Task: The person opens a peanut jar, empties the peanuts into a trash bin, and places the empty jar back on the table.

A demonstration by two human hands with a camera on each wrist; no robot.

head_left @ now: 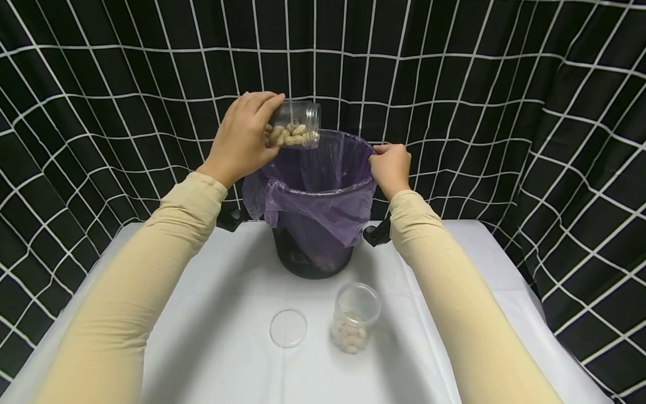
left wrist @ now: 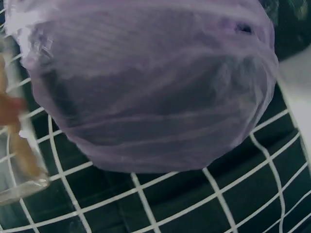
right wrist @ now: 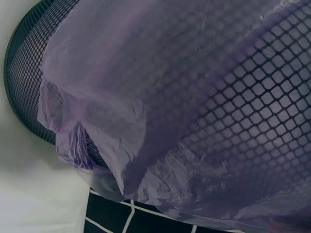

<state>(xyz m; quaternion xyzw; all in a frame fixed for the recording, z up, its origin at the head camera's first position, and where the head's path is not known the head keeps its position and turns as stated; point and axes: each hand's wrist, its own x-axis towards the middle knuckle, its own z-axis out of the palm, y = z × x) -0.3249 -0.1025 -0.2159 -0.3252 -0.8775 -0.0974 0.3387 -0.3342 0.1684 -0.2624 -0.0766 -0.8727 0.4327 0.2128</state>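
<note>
Hands first: the left hand (head_left: 242,140), upper middle of the head view, grips a clear jar (head_left: 298,124) tipped on its side, mouth pointing right over the bin (head_left: 313,258), so the peanuts (head_left: 290,134) inside seem set to slide into the purple bag (head_left: 323,185). The right hand (head_left: 390,168), right of center, pinches the bag's rim, apparently to steady the bin and hold the liner open. The jar sits at the bin's upper left edge, between the two hands but touching only the left. Lower in the frame, on the white table (head_left: 202,314), stand a second jar (head_left: 355,317) with peanuts and, just left of it, a loose lid (head_left: 288,327). Checked cloth (head_left: 504,84) hangs behind.
</note>
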